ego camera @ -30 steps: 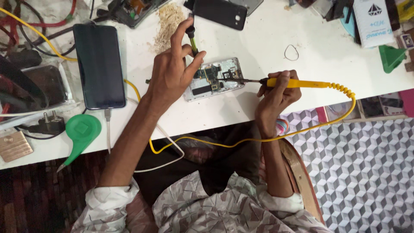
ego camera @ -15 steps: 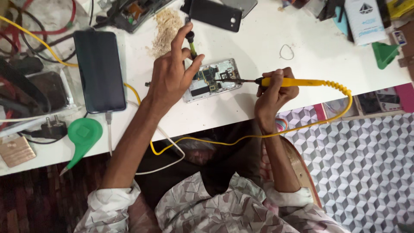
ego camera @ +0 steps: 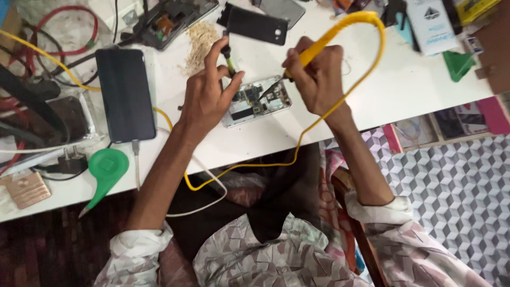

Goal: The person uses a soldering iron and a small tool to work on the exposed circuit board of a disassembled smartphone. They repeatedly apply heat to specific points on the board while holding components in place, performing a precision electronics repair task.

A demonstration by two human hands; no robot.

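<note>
An opened phone with its circuit board bare [ego camera: 256,101] lies on the white table [ego camera: 404,85]. My left hand [ego camera: 208,93] rests at its left edge and pinches a thin green-handled tool [ego camera: 228,57] upright over the board. My right hand [ego camera: 317,74] grips a yellow soldering iron [ego camera: 311,50], its dark tip touching the board's upper right part. The iron's yellow cord [ego camera: 340,106] loops up over my right hand and drops off the table edge.
A dark phone [ego camera: 125,94] lies left, plugged into a white cable. A green plastic opening tool [ego camera: 106,170], a plug and red and yellow wires crowd the far left. Another dark phone [ego camera: 257,24], a pile of shavings [ego camera: 199,40] and boxes sit behind.
My right hand has swung from lying flat at the right to standing over the board, turning the iron upright. The cord now arches above it. My left hand has stayed put.
</note>
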